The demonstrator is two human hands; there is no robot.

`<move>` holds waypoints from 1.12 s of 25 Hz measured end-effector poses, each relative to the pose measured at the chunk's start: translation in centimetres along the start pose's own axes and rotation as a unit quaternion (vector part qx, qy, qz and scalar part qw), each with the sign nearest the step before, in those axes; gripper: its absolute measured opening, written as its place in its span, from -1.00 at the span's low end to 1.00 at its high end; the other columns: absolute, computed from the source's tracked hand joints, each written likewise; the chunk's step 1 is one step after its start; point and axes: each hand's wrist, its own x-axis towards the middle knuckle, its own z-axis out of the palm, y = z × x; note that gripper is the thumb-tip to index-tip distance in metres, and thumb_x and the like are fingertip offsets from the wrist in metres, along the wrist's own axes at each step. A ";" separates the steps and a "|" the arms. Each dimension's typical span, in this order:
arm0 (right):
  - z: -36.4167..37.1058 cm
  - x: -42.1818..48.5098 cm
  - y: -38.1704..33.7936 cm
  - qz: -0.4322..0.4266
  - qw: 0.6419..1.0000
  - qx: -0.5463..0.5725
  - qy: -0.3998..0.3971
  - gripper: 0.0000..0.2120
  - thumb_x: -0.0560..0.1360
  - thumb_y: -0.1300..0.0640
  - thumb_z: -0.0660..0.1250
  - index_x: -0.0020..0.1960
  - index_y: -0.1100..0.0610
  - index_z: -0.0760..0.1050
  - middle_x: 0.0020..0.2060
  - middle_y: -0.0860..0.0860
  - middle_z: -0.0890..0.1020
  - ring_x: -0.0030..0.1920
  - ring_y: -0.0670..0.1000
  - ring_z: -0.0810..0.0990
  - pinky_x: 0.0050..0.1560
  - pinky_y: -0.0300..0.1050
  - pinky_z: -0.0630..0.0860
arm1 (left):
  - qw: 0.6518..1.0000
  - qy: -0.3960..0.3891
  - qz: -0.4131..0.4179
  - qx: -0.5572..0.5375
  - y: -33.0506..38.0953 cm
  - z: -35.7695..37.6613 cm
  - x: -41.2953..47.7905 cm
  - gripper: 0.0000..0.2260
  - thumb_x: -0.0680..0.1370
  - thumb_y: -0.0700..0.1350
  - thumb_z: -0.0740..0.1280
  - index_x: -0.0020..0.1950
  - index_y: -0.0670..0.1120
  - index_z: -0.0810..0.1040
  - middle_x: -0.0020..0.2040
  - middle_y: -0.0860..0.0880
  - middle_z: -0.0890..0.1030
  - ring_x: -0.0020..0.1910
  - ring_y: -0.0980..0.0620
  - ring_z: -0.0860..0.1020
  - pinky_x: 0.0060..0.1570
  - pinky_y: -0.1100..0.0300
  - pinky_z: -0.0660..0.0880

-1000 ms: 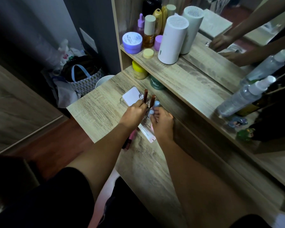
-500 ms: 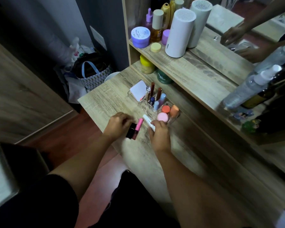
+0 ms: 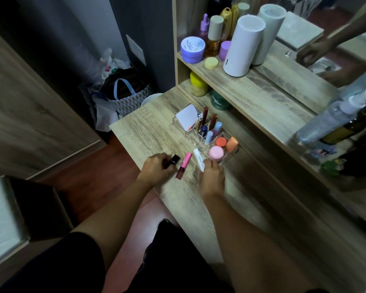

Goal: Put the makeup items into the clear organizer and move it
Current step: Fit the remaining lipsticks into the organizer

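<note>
Pale wood-grain desk top fills the middle of the view. At its near left edge, the left hand curls around a short black lipstick tube. Just right of it a pink lip gloss tube lies loose on the desk. Further right, the right hand pinches a slim white tube, touching the near end of the clear plastic organizer, which holds upright tubes, a white compact and round pink and orange items.
</note>
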 end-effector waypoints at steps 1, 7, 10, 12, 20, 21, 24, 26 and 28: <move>0.0 -0.1 0.1 0.001 1.000 0.003 -0.002 -0.67 0.51 0.24 0.24 0.27 0.19 0.36 0.21 0.19 0.50 0.19 0.19 0.45 0.18 0.02 0.43 | 1.000 0.004 0.005 0.006 -0.1 0.0 0.1 -0.83 0.40 -0.06 0.36 -0.14 -0.14 0.53 -0.24 -0.06 0.49 -0.22 -0.12 0.50 -0.23 0.22 0.29; -0.1 -0.8 0.4 0.004 0.999 0.036 -0.007 -0.69 0.52 0.19 0.22 0.25 0.24 0.36 0.21 0.20 0.47 0.19 0.19 0.44 0.14 0.03 0.46 | 0.998 -0.014 0.032 0.044 -0.8 0.3 0.5 -0.70 0.41 0.02 0.39 -0.01 -0.17 0.53 -0.15 -0.12 0.50 -0.19 -0.05 0.43 -0.17 0.20 0.29; -0.2 -0.9 0.6 0.001 0.999 0.038 0.018 -0.71 0.55 0.21 0.17 0.26 0.23 0.36 0.24 0.19 0.46 0.20 0.18 0.44 0.15 0.03 0.45 | 0.999 -0.014 0.026 0.028 -0.7 0.2 0.7 -0.75 0.42 -0.06 0.36 0.01 -0.17 0.55 -0.08 -0.19 0.57 -0.09 -0.17 0.53 -0.17 0.20 0.30; -0.5 -1.0 0.6 -0.021 0.997 0.062 0.048 -0.70 0.56 0.23 0.16 0.29 0.22 0.35 0.26 0.19 0.45 0.19 0.18 0.47 0.16 0.04 0.46 | 1.000 0.005 0.007 -0.015 -0.6 -0.2 0.8 -0.70 0.44 -0.02 0.30 0.05 -0.18 0.57 -0.05 -0.22 0.59 -0.05 -0.18 0.54 -0.14 0.19 0.33; -3.2 -0.6 0.5 -0.008 0.939 0.276 0.205 -0.78 0.55 0.22 0.26 0.16 0.25 0.48 0.08 0.24 0.62 0.06 0.18 0.61 -0.04 -0.21 0.45 | 0.985 0.040 0.002 -0.169 1.1 -2.4 3.2 -0.72 0.42 -0.15 0.46 0.10 -0.10 0.54 -0.04 -0.08 0.59 -0.11 -0.03 0.57 -0.05 0.19 0.46; -3.5 -0.3 0.5 -0.009 0.933 0.281 0.224 -0.80 0.53 0.23 0.28 0.13 0.28 0.50 0.02 0.25 0.64 0.01 0.19 0.62 -0.10 -0.25 0.42 | 0.982 0.045 0.009 -0.181 1.6 -2.6 3.6 -0.75 0.40 -0.16 0.47 0.05 -0.09 0.54 -0.06 -0.07 0.60 -0.14 -0.01 0.57 -0.08 0.18 0.48; -4.0 0.4 0.3 -0.024 0.927 0.275 0.254 -0.81 0.51 0.27 0.31 0.08 0.33 0.54 -0.02 0.30 0.65 -0.04 0.21 0.64 -0.09 -0.39 0.36 | 0.982 0.044 0.065 -0.169 3.2 -3.1 5.0 -0.79 0.40 -0.18 0.47 0.01 -0.06 0.58 -0.04 -0.09 0.63 -0.16 -0.01 0.59 -0.11 0.27 0.48; -4.2 0.8 0.2 -0.041 0.929 0.268 0.250 -0.79 0.51 0.28 0.31 0.11 0.34 0.53 0.04 0.30 0.63 0.04 0.21 0.63 0.01 -0.27 0.43 | 0.982 0.035 0.092 -0.162 4.1 -3.3 5.9 -0.77 0.41 -0.20 0.45 0.06 -0.07 0.59 0.00 -0.13 0.63 -0.11 -0.05 0.62 -0.05 0.24 0.50; -4.1 1.1 0.1 -0.056 0.934 0.257 0.244 -0.78 0.51 0.29 0.31 0.13 0.34 0.53 0.06 0.29 0.63 0.07 0.20 0.62 0.04 -0.22 0.45 | 0.984 0.025 0.121 -0.130 4.9 -3.2 6.7 -0.77 0.43 -0.22 0.43 0.08 -0.08 0.60 0.01 -0.14 0.62 -0.06 -0.06 0.62 0.01 0.22 0.50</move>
